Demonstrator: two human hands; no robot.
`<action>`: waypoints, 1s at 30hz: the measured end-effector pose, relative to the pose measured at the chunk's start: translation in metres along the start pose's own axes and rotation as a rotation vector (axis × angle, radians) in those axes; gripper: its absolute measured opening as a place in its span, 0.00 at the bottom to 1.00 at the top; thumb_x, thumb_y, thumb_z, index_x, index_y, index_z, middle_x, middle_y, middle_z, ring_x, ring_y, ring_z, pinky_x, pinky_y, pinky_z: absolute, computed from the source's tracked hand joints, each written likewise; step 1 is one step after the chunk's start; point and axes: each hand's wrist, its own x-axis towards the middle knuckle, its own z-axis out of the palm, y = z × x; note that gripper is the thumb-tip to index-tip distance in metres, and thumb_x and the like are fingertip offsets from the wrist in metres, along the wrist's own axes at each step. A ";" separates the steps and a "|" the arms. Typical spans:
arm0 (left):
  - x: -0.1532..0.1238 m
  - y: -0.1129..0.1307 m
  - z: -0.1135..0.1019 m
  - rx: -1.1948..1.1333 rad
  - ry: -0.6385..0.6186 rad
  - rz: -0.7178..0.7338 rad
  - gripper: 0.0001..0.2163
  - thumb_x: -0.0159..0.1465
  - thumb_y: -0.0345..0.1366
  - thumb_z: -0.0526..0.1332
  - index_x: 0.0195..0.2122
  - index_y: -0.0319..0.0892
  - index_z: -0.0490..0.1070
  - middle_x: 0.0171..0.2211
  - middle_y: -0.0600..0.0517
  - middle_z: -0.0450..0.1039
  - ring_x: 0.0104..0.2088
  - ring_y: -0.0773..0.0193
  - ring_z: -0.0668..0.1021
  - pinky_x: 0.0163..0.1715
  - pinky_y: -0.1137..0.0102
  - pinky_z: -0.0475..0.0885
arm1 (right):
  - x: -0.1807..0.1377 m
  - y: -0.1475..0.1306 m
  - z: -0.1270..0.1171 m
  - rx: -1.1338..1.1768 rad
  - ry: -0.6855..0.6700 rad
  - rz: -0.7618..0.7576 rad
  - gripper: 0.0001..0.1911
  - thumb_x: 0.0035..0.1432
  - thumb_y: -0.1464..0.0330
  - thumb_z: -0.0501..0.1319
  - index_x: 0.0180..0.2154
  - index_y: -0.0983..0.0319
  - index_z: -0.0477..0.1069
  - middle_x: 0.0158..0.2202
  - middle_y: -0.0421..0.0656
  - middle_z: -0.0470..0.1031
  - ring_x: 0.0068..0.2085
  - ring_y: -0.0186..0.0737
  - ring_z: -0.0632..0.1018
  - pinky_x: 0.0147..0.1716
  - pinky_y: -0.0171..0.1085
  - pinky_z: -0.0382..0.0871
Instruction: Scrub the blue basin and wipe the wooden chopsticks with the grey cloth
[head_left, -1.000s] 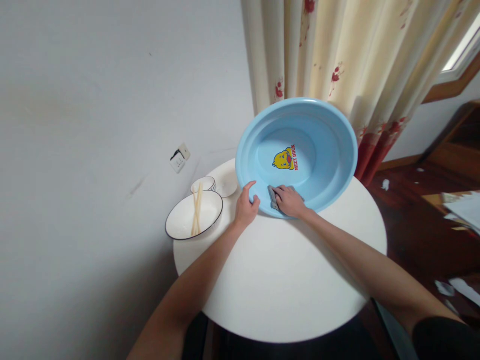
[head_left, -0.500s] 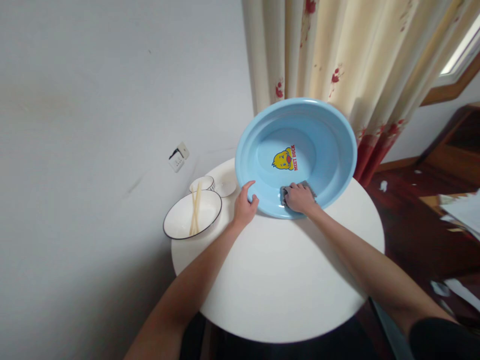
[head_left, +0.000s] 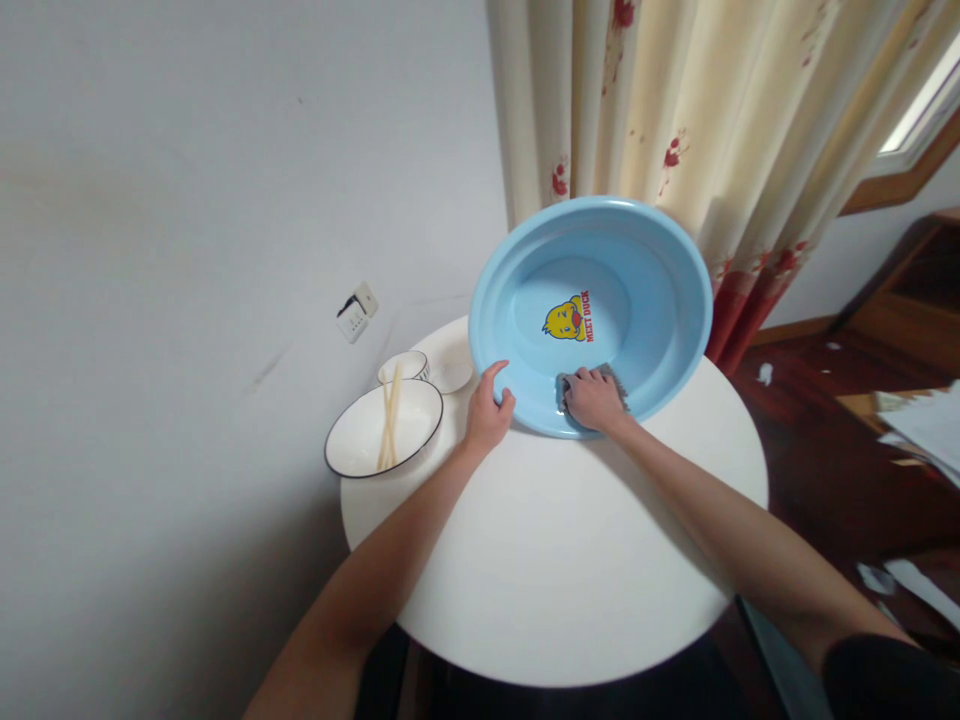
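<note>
A light blue plastic basin (head_left: 664,290) with a yellow duck print leans tilted on the white round table (head_left: 555,560), its inside facing me. My left hand (head_left: 489,412) grips the basin's lower left rim, thumb and index finger over the edge and the other fingers hidden behind it. Inside the basin, near its lower rim, my right hand (head_left: 594,398) is closed on a grey cloth (head_left: 616,380) and presses it against the wall. Part of the cloth is covered by the fingers.
At the table's left stands a large white bowl (head_left: 356,435) with chopsticks (head_left: 388,420) in it. Behind it are a smaller bowl (head_left: 403,366) and a white dish (head_left: 450,370). A patterned curtain (head_left: 637,100) hangs behind the basin, and a wall with a socket (head_left: 352,322) is at left.
My right hand has shifted very slightly left with the cloth along the basin's inner wall. The left hand keeps its hold on the rim.
</note>
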 end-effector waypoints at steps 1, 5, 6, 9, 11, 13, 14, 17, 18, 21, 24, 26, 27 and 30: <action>0.000 0.000 0.000 -0.004 0.000 0.006 0.23 0.66 0.29 0.56 0.63 0.41 0.66 0.60 0.42 0.73 0.58 0.55 0.77 0.60 0.59 0.73 | 0.000 -0.001 0.000 0.012 0.001 -0.011 0.22 0.72 0.65 0.49 0.61 0.61 0.71 0.60 0.56 0.72 0.59 0.57 0.72 0.56 0.50 0.63; 0.001 -0.001 -0.001 -0.022 -0.004 0.023 0.22 0.66 0.30 0.55 0.63 0.41 0.65 0.60 0.42 0.73 0.60 0.54 0.76 0.63 0.56 0.71 | -0.001 -0.008 0.000 0.119 -0.006 -0.115 0.25 0.72 0.67 0.49 0.67 0.58 0.66 0.62 0.52 0.72 0.59 0.54 0.73 0.56 0.47 0.63; 0.001 -0.001 -0.001 -0.022 -0.007 0.021 0.22 0.66 0.30 0.55 0.63 0.41 0.65 0.60 0.42 0.73 0.61 0.54 0.76 0.63 0.55 0.71 | -0.001 -0.010 0.000 0.165 -0.003 -0.162 0.26 0.72 0.68 0.49 0.68 0.57 0.64 0.62 0.50 0.72 0.59 0.52 0.73 0.57 0.46 0.63; 0.002 -0.001 -0.001 -0.018 -0.006 0.022 0.22 0.66 0.30 0.55 0.63 0.41 0.65 0.60 0.41 0.73 0.62 0.54 0.75 0.64 0.55 0.70 | -0.001 -0.017 0.002 0.283 0.040 -0.282 0.28 0.71 0.70 0.48 0.70 0.60 0.62 0.64 0.49 0.71 0.59 0.47 0.72 0.60 0.41 0.61; 0.002 -0.002 -0.001 -0.015 -0.002 0.022 0.23 0.66 0.29 0.55 0.63 0.41 0.65 0.60 0.42 0.73 0.62 0.54 0.75 0.65 0.55 0.70 | -0.001 -0.019 0.003 0.310 0.064 -0.303 0.28 0.70 0.70 0.48 0.69 0.63 0.62 0.64 0.50 0.71 0.60 0.46 0.72 0.61 0.40 0.60; 0.002 -0.003 0.000 -0.016 -0.003 0.020 0.23 0.66 0.29 0.55 0.62 0.41 0.65 0.60 0.42 0.73 0.61 0.54 0.76 0.64 0.55 0.70 | -0.001 -0.020 0.005 0.315 0.070 -0.305 0.28 0.70 0.70 0.48 0.69 0.64 0.62 0.64 0.51 0.71 0.60 0.46 0.71 0.61 0.40 0.60; 0.002 -0.003 0.000 -0.019 -0.004 0.019 0.23 0.66 0.29 0.55 0.62 0.41 0.65 0.60 0.41 0.73 0.61 0.54 0.76 0.64 0.55 0.70 | -0.001 -0.020 0.005 0.318 0.069 -0.305 0.28 0.70 0.70 0.48 0.69 0.64 0.62 0.63 0.51 0.71 0.60 0.46 0.72 0.61 0.40 0.60; 0.003 -0.002 0.000 -0.027 0.000 0.016 0.23 0.65 0.29 0.55 0.62 0.40 0.65 0.60 0.41 0.73 0.61 0.54 0.75 0.64 0.54 0.70 | -0.001 -0.019 0.006 0.330 0.076 -0.300 0.28 0.70 0.70 0.48 0.69 0.63 0.63 0.62 0.50 0.71 0.59 0.46 0.73 0.60 0.39 0.60; 0.003 -0.001 0.000 -0.028 0.000 0.016 0.23 0.65 0.29 0.55 0.62 0.40 0.65 0.60 0.41 0.73 0.61 0.54 0.76 0.64 0.54 0.70 | -0.001 -0.019 0.006 0.332 0.077 -0.297 0.28 0.70 0.70 0.48 0.69 0.63 0.63 0.62 0.50 0.72 0.58 0.46 0.73 0.60 0.39 0.61; 0.003 0.001 -0.001 -0.026 0.000 0.018 0.23 0.65 0.29 0.55 0.62 0.40 0.66 0.60 0.42 0.74 0.61 0.54 0.76 0.63 0.55 0.71 | 0.001 -0.018 0.005 0.309 0.065 -0.276 0.28 0.71 0.69 0.47 0.69 0.62 0.62 0.62 0.50 0.72 0.58 0.47 0.73 0.59 0.40 0.61; 0.003 0.002 -0.002 -0.016 -0.001 0.016 0.23 0.65 0.29 0.55 0.62 0.41 0.66 0.59 0.42 0.74 0.60 0.53 0.76 0.63 0.55 0.71 | 0.004 -0.013 0.003 0.243 0.024 -0.233 0.27 0.72 0.68 0.48 0.69 0.60 0.62 0.63 0.50 0.72 0.59 0.48 0.74 0.58 0.42 0.62; 0.003 0.003 -0.003 -0.008 -0.008 0.003 0.23 0.65 0.29 0.56 0.62 0.41 0.66 0.59 0.42 0.74 0.58 0.54 0.78 0.60 0.57 0.73 | 0.004 -0.006 0.001 0.170 -0.006 -0.171 0.26 0.72 0.67 0.48 0.67 0.59 0.66 0.62 0.51 0.72 0.58 0.51 0.74 0.57 0.44 0.64; 0.003 0.003 -0.003 -0.004 -0.011 -0.006 0.23 0.65 0.29 0.56 0.62 0.41 0.66 0.60 0.42 0.74 0.55 0.55 0.79 0.58 0.58 0.74 | 0.004 -0.002 0.000 0.128 -0.015 -0.130 0.25 0.72 0.67 0.48 0.65 0.60 0.68 0.61 0.52 0.73 0.58 0.53 0.74 0.56 0.46 0.64; 0.003 0.002 -0.004 0.003 -0.015 -0.025 0.23 0.65 0.29 0.57 0.63 0.42 0.66 0.60 0.42 0.74 0.44 0.59 0.81 0.51 0.61 0.77 | 0.003 0.007 -0.004 0.026 -0.022 -0.032 0.22 0.72 0.66 0.49 0.59 0.63 0.73 0.59 0.56 0.73 0.59 0.58 0.73 0.56 0.50 0.64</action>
